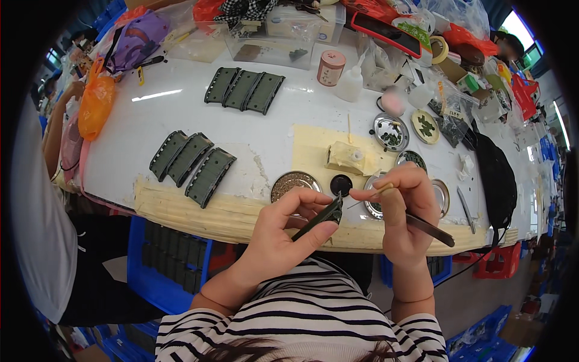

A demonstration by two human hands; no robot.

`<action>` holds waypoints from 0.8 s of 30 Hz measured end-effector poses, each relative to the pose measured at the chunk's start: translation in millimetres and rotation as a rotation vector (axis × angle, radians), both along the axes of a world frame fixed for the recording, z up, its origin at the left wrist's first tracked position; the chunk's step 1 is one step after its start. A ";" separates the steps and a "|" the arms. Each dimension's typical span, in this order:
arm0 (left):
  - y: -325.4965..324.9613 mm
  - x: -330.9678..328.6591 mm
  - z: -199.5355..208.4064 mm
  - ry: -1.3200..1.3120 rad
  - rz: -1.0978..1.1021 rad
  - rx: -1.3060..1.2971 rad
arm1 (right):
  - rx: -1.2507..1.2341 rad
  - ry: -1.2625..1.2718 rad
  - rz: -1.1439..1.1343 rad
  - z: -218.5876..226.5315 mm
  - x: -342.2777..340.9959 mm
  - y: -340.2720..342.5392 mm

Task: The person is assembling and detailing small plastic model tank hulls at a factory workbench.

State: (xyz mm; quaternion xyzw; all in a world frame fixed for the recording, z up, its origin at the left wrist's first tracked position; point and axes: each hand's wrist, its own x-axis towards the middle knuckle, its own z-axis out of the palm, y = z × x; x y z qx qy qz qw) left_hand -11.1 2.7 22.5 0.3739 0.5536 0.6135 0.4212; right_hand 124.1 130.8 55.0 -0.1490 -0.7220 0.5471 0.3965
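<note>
A dark green curved part (321, 219) is pinched in my left hand (280, 226), held up over the table's front edge. My right hand (410, 208) grips a thin needle-like stick with a pale handle (384, 188), its tip pointing at the part's upper end. Dark tweezers (431, 230) are also tucked in the right palm, sticking out to the right. Just beyond the part sits a small round black dish (341, 184). A metal dish of brown grains (294, 180) lies beside the left fingers. Another metal dish (373, 209) is partly hidden behind the right hand.
Two groups of dark green curved parts (244, 90) lie on the left of the table. A tape-wrapped block (353, 158) stands on yellow paper. Dishes of small green pieces (391, 134), a white bottle (350, 84) and a pink canister (331, 67) are farther off. A person's sleeve (45, 223) is at left.
</note>
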 end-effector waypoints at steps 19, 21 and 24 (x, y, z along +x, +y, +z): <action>0.8 1.5 -3.7 0.036 0.010 0.027 | -0.046 -0.052 0.070 -5.2 -3.0 0.3; 0.8 1.6 -4.0 0.033 0.011 0.031 | -0.042 -0.054 0.070 -4.9 -3.4 0.5; 0.4 1.2 -3.9 0.044 0.009 0.031 | -0.042 -0.065 0.074 -2.7 -3.2 0.6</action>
